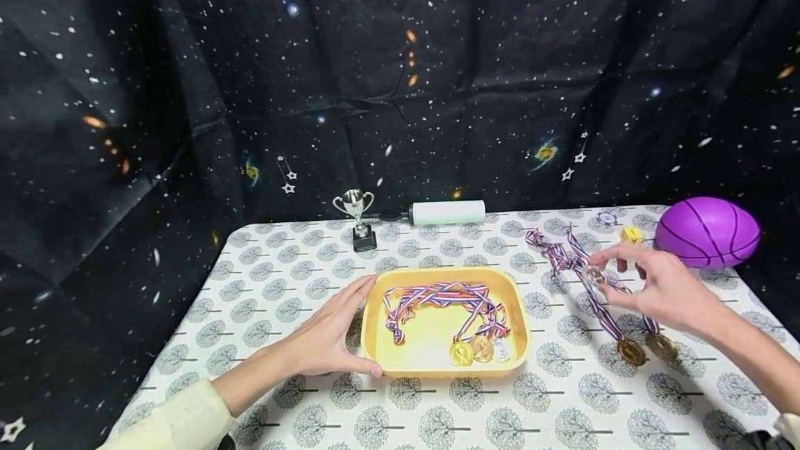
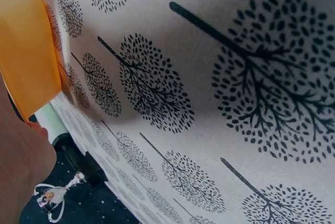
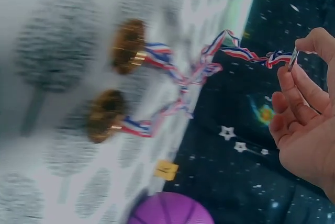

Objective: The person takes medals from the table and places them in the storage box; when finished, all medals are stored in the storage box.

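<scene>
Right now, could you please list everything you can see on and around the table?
tray: one, yellow, table centre.
medals in tray: three, two gold and one silver, striped ribbons.
medals on cloth: two, gold, right of tray.
silver medal: one, pinched in right fingers.
trophy: one, silver, back edge.
cylinder: one, white, lying beside trophy.
ball: one, purple, far right.
yellow block: one, beside ball.
tablecloth: white, tree print.
backdrop: black, starry.
left hand: flat against tray.
right hand: holding the silver medal.

Left hand (image 1: 328, 339) flat, fingers straight, right hand (image 1: 662, 287) raised, fingertips (image 3: 293, 72) in pinching grip
</scene>
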`<move>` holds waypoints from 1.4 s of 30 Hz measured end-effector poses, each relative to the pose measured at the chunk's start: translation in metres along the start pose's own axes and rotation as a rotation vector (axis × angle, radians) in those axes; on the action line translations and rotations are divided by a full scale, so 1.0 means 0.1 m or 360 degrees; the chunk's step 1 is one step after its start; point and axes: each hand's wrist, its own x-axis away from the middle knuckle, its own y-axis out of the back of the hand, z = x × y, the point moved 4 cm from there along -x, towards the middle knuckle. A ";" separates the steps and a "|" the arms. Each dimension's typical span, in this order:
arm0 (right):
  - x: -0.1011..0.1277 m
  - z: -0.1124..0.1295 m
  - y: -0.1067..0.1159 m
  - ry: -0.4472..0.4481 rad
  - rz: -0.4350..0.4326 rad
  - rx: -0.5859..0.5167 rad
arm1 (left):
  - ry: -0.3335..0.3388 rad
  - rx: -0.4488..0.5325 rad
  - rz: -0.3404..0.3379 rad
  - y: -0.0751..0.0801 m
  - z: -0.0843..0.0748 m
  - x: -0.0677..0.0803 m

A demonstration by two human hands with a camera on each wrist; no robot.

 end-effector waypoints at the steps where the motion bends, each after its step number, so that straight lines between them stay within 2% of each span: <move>1: -0.05 0.02 0.04 0.0004 -0.0004 -0.0002 | 0.0000 0.0002 0.0001 0.00 0.00 0.00; 8: -0.41 0.15 0.30 -0.0073 -0.0014 0.0005 | 0.0003 -0.0014 0.0000 0.00 0.01 -0.01; 12: -0.61 0.26 0.45 -0.0088 -0.0073 -0.0026 | 0.0001 -0.0020 0.0005 0.00 0.00 -0.01; 19: -0.96 0.52 0.72 -0.0053 -0.0213 0.0017 | 0.0004 -0.0024 0.0018 0.00 -0.01 -0.01; 24: -1.18 0.69 0.89 -0.0109 -0.0240 -0.0055 | 0.0013 -0.0032 0.0033 0.00 -0.01 -0.01; 28: -1.32 0.85 1.00 -0.0071 -0.0277 -0.0102 | 0.0008 -0.0039 0.0035 0.00 -0.01 -0.01; 34: -1.51 1.14 1.05 -0.0037 -0.0294 -0.0173 | 0.0011 -0.0050 0.0042 0.01 -0.01 -0.01; 42: -1.68 1.56 0.87 0.0057 -0.0206 -0.0261 | 0.0011 -0.0068 0.0055 0.03 -0.03 -0.01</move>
